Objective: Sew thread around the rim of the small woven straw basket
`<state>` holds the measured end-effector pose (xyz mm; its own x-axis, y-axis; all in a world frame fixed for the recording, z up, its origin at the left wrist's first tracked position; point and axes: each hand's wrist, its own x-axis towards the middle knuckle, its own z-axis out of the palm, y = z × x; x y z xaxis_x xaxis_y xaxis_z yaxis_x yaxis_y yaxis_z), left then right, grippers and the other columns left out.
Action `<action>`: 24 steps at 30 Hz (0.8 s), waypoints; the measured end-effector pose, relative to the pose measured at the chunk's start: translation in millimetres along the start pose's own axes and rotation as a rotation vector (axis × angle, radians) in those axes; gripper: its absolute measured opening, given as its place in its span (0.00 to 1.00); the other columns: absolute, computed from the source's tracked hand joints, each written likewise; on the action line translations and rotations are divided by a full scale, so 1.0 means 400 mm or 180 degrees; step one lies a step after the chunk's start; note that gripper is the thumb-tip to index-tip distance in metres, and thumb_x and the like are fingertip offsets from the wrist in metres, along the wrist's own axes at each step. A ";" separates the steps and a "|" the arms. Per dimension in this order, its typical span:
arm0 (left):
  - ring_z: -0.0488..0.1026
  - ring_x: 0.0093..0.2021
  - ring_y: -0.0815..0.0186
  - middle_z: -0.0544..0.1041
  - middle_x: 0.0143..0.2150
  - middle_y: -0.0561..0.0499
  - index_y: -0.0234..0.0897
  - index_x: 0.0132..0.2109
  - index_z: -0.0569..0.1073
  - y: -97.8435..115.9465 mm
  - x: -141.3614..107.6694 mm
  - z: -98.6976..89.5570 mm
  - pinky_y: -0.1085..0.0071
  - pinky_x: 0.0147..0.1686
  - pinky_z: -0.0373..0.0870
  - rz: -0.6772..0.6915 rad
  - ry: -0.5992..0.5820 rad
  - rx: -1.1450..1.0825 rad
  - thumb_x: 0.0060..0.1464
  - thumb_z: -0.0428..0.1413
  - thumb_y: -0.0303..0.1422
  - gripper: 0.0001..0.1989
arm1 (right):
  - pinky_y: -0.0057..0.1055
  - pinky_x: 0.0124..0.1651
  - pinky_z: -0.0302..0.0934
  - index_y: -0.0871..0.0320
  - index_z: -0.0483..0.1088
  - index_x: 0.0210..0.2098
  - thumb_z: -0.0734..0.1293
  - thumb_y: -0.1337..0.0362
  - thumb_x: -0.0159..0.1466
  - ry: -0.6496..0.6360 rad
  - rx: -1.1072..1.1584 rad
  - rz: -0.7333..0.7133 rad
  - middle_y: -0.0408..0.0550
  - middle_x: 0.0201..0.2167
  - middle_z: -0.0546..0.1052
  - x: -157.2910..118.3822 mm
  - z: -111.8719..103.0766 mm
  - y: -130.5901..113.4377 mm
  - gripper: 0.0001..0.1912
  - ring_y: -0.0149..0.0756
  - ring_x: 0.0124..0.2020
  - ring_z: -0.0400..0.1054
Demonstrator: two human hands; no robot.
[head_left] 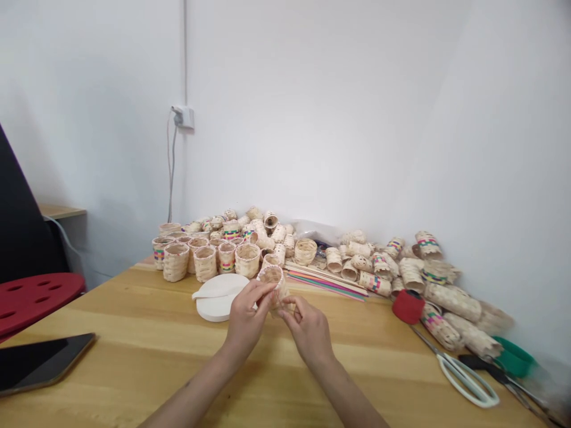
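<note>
Pale woven strips form the small cup that both hands are gripping above the wooden table, near the middle. The left hand is curling around the cup's side, and the right hand is pinching its lower edge, so neither hand is open. A dark tablet is lying at the near left, while white-handled scissors are resting at the near right. A green plastic piece is sitting just beyond them, beside a red padded object. Just left of the cup, a white roll of strip is lying flat. Bright coloured strips are fanning out just beyond the hands. Farther back, woven cups are standing upright at the far left, and woven tubes are heaping along the white wall toward the far right. A red perforated seat is showing off the table's left side.
</note>
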<state>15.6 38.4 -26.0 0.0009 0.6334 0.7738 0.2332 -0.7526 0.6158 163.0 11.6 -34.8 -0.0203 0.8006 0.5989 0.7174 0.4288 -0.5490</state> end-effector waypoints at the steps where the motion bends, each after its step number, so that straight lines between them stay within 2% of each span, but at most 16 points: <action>1: 0.70 0.30 0.67 0.73 0.30 0.50 0.36 0.40 0.78 0.000 0.000 0.000 0.74 0.31 0.67 0.0004 -0.0003 -0.0002 0.56 0.53 0.28 0.09 | 0.26 0.28 0.54 0.56 0.72 0.35 0.63 0.60 0.63 0.0011 0.0000 -0.0027 0.41 0.22 0.71 0.004 0.003 -0.002 0.08 0.34 0.24 0.66; 5: 0.70 0.31 0.67 0.74 0.31 0.50 0.36 0.40 0.78 0.001 0.001 0.000 0.74 0.31 0.66 -0.0007 0.0009 -0.0024 0.56 0.53 0.28 0.09 | 0.26 0.31 0.54 0.56 0.70 0.29 0.60 0.64 0.63 -0.0150 0.0067 -0.0241 0.43 0.25 0.74 0.001 0.003 -0.014 0.09 0.34 0.29 0.68; 10: 0.69 0.31 0.67 0.73 0.31 0.51 0.37 0.41 0.78 -0.011 -0.001 0.002 0.74 0.31 0.66 -0.0041 -0.0010 0.0035 0.55 0.53 0.27 0.10 | 0.25 0.27 0.49 0.56 0.65 0.28 0.59 0.66 0.63 -0.0533 0.0254 -0.0370 0.38 0.19 0.66 -0.041 -0.021 -0.036 0.08 0.30 0.22 0.60; 14: 0.69 0.32 0.67 0.73 0.31 0.51 0.37 0.42 0.78 -0.019 -0.003 0.003 0.74 0.32 0.66 -0.0048 -0.0011 0.0070 0.56 0.52 0.27 0.10 | 0.25 0.26 0.47 0.56 0.62 0.27 0.59 0.67 0.63 -0.0849 0.0433 -0.0279 0.36 0.18 0.61 -0.073 -0.039 -0.044 0.07 0.28 0.21 0.57; 24: 0.70 0.31 0.67 0.73 0.31 0.50 0.36 0.41 0.78 -0.015 0.002 0.002 0.74 0.32 0.66 -0.0048 -0.0005 0.0007 0.57 0.53 0.29 0.10 | 0.24 0.25 0.45 0.56 0.58 0.27 0.58 0.67 0.62 -0.1016 0.0846 -0.0298 0.35 0.18 0.58 -0.120 -0.041 -0.024 0.07 0.27 0.19 0.53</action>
<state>14.9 43.5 -29.2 -0.0012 0.6449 0.7643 0.2352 -0.7426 0.6271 168.5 -37.8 -48.9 -0.3213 0.8245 0.4657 0.4987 0.5654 -0.6570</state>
